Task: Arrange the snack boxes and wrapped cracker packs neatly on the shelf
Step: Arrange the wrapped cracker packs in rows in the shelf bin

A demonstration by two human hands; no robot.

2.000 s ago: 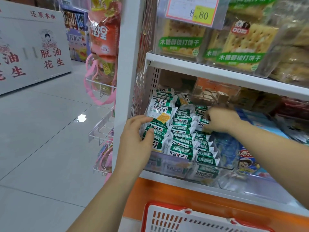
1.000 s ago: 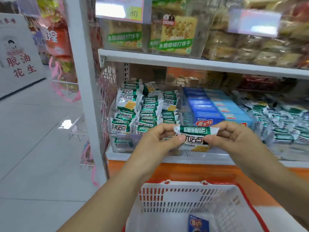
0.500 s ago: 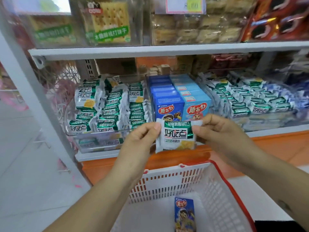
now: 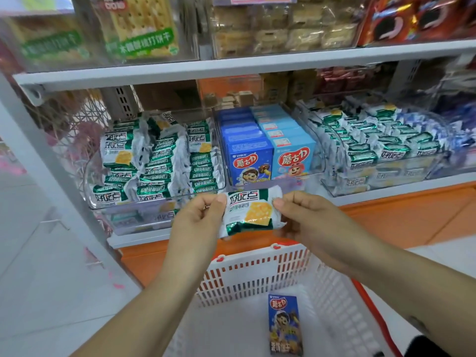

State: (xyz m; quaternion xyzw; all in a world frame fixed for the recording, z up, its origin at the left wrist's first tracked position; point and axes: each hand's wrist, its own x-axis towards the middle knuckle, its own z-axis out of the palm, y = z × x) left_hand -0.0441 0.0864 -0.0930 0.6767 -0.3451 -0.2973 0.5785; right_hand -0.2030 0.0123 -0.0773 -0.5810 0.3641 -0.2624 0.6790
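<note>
A green and white wrapped cracker pack [image 4: 248, 211] is held flat in front of the shelf edge. My left hand [image 4: 198, 217] pinches its left end and my right hand [image 4: 306, 217] pinches its right end. Behind it, a clear bin [image 4: 154, 202] on the left holds several of the same packs. The middle bin holds dark blue snack boxes [image 4: 248, 155] and light blue snack boxes [image 4: 293, 150] in rows. A right bin [image 4: 386, 176] holds more green packs.
A white basket with a red rim [image 4: 260, 269] sits below my hands, with one dark blue snack box [image 4: 284, 324] lying in it. The upper shelf [image 4: 231, 65] carries cracker bags and cookie packs. An orange base panel [image 4: 401, 217] runs under the shelf.
I took one cracker pack out of the left bin and brought it down in front of the shelf in both hands. It has been turned so its print reads upright. My view swung right.
</note>
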